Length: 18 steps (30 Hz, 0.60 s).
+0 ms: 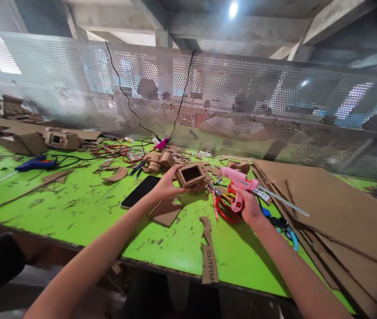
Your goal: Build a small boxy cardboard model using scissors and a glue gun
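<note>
My left hand (pixel 167 186) grips a small cardboard box (pixel 191 182) by its left side, its square opening facing me. In my right hand (pixel 251 207) is a pink hot glue gun (pixel 240 182), with a long clear glue stick (pixel 284 201) poking out of its back. The gun's nozzle points left toward the box, with a gap between them. Red-handled scissors (pixel 226 212) lie on the table below the gun, beside a pink pencil (pixel 215 206). A black phone (pixel 140 191) and a flat cardboard piece (pixel 166 212) rest under and beside my left wrist.
Large cardboard sheets (pixel 338 199) cover the right side of the green table (pixel 171 252). A printed cardboard strip (pixel 209 261) lies near the front edge. At left are a blue glue gun (pixel 36 163) and cardboard models (pixel 62 138). A perforated metal screen (pixel 208 102) stands behind.
</note>
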Each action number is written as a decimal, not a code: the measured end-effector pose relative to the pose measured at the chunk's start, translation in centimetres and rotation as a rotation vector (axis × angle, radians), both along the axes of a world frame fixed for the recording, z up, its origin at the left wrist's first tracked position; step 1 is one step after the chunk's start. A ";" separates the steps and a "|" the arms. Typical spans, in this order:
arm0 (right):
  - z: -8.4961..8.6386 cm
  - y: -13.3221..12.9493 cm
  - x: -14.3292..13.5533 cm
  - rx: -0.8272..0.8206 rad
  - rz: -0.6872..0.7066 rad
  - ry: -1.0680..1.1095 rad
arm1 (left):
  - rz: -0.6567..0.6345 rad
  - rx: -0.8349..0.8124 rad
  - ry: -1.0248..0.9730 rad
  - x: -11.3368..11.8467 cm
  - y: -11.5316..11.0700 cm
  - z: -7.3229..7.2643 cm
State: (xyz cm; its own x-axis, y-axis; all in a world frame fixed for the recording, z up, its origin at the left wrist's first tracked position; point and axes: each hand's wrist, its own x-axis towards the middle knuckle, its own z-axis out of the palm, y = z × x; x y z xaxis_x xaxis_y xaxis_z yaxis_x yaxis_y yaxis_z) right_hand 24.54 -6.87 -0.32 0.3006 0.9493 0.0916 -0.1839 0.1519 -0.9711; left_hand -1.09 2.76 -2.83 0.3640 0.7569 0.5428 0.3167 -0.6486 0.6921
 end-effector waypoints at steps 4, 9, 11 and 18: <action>-0.3 -0.7 -0.4 0.023 0.102 -0.196 | 0.181 0.158 -0.127 0.6 -0.4 -0.2; -0.7 -1.2 -0.6 0.224 0.080 -0.700 | 0.229 0.278 -0.060 1.3 -2.2 0.4; -0.8 -1.3 -0.6 0.260 0.049 -0.823 | 0.223 0.330 0.007 1.4 -2.8 0.7; -0.5 -1.3 -0.4 0.388 -0.075 -1.132 | 0.259 0.361 0.004 1.4 -3.1 1.0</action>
State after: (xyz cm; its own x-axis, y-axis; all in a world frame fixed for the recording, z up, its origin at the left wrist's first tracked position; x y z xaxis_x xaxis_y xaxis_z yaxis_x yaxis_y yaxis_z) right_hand 24.10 -8.16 -0.83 -0.0819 0.7834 0.6161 0.7669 0.4444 -0.4631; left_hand 0.29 -0.37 -1.85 0.1900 0.5852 0.7883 0.5024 -0.7478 0.4340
